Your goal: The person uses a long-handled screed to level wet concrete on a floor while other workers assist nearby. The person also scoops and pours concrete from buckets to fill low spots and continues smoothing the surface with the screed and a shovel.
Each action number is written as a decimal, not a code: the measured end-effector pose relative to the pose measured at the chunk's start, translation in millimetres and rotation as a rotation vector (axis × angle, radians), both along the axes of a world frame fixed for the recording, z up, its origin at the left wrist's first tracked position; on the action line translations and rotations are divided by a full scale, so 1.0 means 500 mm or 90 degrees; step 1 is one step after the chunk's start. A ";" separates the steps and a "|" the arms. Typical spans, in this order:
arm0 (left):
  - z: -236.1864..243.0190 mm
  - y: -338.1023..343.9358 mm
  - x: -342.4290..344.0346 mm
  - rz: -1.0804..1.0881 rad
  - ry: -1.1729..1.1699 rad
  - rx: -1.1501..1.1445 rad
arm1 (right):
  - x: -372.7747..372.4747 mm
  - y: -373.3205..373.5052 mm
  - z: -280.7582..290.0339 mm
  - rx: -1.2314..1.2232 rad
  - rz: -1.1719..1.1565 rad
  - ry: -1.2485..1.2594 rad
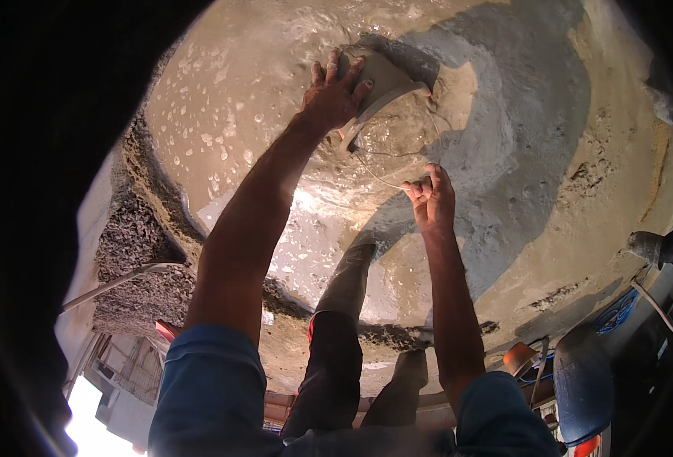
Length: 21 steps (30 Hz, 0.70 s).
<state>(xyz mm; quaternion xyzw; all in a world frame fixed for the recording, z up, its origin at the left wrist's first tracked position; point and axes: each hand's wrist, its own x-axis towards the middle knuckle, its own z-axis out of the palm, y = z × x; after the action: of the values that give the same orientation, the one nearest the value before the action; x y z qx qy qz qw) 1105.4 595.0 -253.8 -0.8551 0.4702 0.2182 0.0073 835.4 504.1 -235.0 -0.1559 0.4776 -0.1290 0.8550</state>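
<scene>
Blue sleeves, two (214, 381), rolled above bare forearms (237, 221); nearest the camera, at the lower edge.

Left hand (333, 103), one: laid palm-down on the outer wall of the bucket, fingers spread, marked with grey wet matter.

Bucket (386, 72), one, grey-coated: tipped on its side in the upper middle of the view, partly sunk, its open mouth turned toward the person and showing slurry inside.

Wire handle (382, 180), one, thin: swung out from the rim toward the person.

Right hand (432, 202), one: fingers curled, pinching the wire handle near its outer bend.

Slurry (222, 99), grey-brown, wet: spread all around the bucket, bubbled at the left, shadowed at the right.

Leg (333, 358), dark trouser, red side stripe: its muddied lower part reaches down to the slurry.

Sundry at the edges: rough dark heap (138, 251), left; blue barrel (584, 385), lower right; blue coil (617, 312) above it.

Step, as judged: scooping slurry into the tipped bucket. Next move, as judged: calls for a firm pull on the wire handle, with the left hand guiding the slick wall upright, lest the load spill.
</scene>
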 end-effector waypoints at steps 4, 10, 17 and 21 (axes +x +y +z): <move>-0.059 0.050 -0.083 -0.031 0.024 0.061 | -0.026 -0.009 0.114 -0.017 0.044 0.124; 0.003 0.042 -0.216 0.110 0.250 0.127 | -0.037 -0.059 0.301 -0.131 0.172 0.267; 0.117 0.270 -0.403 0.454 0.296 -0.112 | -0.167 0.038 0.424 -0.392 0.355 0.313; 0.207 0.542 -0.502 0.512 0.287 -0.037 | -0.280 -0.061 0.474 -0.339 0.409 0.320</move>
<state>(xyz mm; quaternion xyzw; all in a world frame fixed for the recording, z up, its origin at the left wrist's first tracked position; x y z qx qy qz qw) 854.1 865.9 -150.3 -0.9007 0.0972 0.3708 -0.2045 695.5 473.5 1.8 -0.5349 0.5473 0.0651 0.6403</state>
